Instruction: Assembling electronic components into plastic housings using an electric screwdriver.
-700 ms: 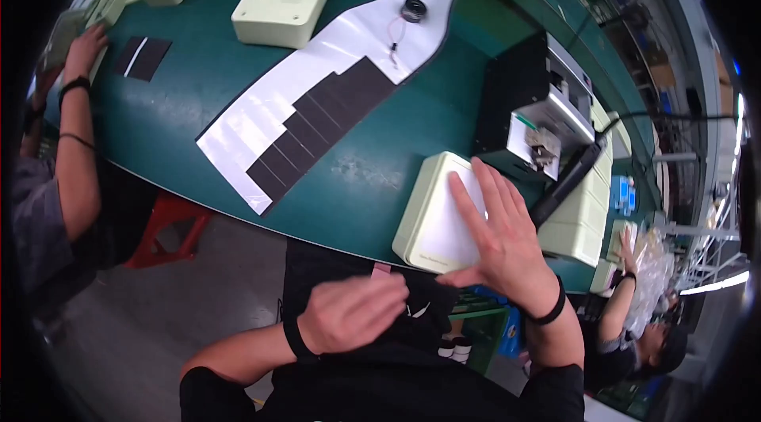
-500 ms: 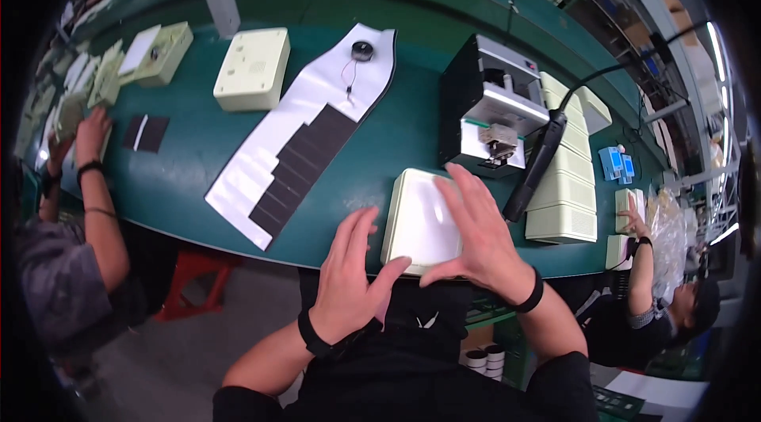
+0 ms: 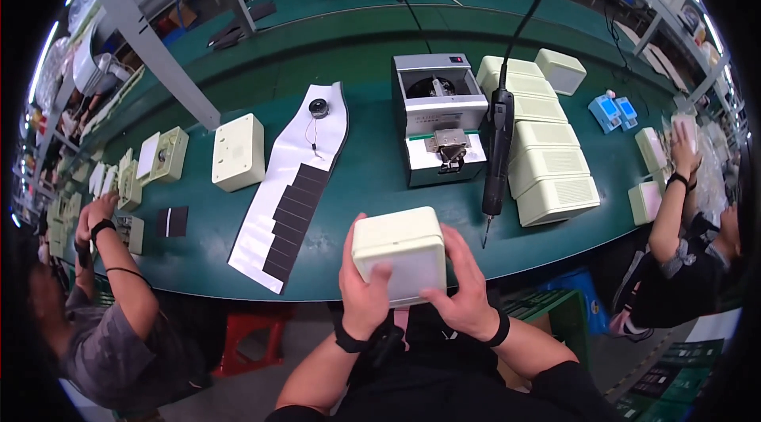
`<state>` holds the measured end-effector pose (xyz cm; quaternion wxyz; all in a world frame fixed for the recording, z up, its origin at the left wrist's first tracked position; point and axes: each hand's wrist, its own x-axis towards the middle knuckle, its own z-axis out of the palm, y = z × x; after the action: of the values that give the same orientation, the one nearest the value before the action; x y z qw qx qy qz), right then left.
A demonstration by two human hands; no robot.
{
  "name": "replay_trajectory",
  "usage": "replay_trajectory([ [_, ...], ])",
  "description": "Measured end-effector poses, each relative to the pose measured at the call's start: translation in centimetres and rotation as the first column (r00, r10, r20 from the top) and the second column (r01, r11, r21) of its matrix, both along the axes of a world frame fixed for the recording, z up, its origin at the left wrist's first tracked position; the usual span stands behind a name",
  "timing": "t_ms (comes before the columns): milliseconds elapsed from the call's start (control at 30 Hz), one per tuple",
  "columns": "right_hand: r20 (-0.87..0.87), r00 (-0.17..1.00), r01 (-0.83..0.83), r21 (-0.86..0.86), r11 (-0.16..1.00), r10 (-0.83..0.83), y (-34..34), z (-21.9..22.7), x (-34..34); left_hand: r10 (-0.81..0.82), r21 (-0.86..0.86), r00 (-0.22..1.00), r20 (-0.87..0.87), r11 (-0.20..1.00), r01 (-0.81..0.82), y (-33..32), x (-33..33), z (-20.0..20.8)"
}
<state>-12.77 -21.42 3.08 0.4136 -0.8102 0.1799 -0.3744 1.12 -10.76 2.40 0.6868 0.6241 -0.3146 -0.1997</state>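
Observation:
A cream plastic box-shaped housing [image 3: 399,230] with a whitish front panel is held up at the table's near edge. My left hand [image 3: 365,289] grips its left side, the thumb lying over the front panel. On the opposite side my right hand [image 3: 466,283] closes round the housing, its thumb at the lower front corner. Beyond it to the right, a black electric screwdriver [image 3: 499,154] hangs from a cable, bit downward. A grey and black screw feeder [image 3: 441,117] stands behind the housing.
Several cream housings [image 3: 555,198] are lined up at the right. On the left lie a white sheet with black foam strips [image 3: 265,224], a small speaker [image 3: 319,108] and another cream housing [image 3: 239,152]. Co-workers sit on both sides. A red stool [image 3: 252,341] stands below the table.
Both hands have closed on the housing, which is now lifted and tilted; before, they were spread around it on the table. The head view has shifted, showing more of the far side.

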Motion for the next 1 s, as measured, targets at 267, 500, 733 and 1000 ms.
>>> replay_trajectory([
  [267, 0.109, 0.988, 0.075, 0.274, 0.959, -0.108, 0.3, -2.4, 0.7, 0.098, -0.021, 0.971, 0.216, 0.995, -0.095, -0.6, -0.9, -1.4],
  [500, 0.186, 0.967, 0.139, 0.199, 0.97, -0.177, -0.1, -0.8, 1.0, -0.003, -0.073, 0.96, 0.279, 0.997, 0.024, -0.4, 1.0, 1.0],
  [733, 0.078, 0.995, 0.096, -0.709, 0.699, -0.057, -4.6, -0.3, -0.2, -0.315, 0.369, 0.771, 0.554, 0.923, 0.111, 0.9, 6.7, 4.1],
  [1000, -0.014, 1.0, 0.003, -0.576, 0.818, -0.013, -4.1, 2.9, -1.4, -0.451, 0.476, 0.708, 0.544, 0.86, 0.181, 3.0, 4.5, 2.4],
])
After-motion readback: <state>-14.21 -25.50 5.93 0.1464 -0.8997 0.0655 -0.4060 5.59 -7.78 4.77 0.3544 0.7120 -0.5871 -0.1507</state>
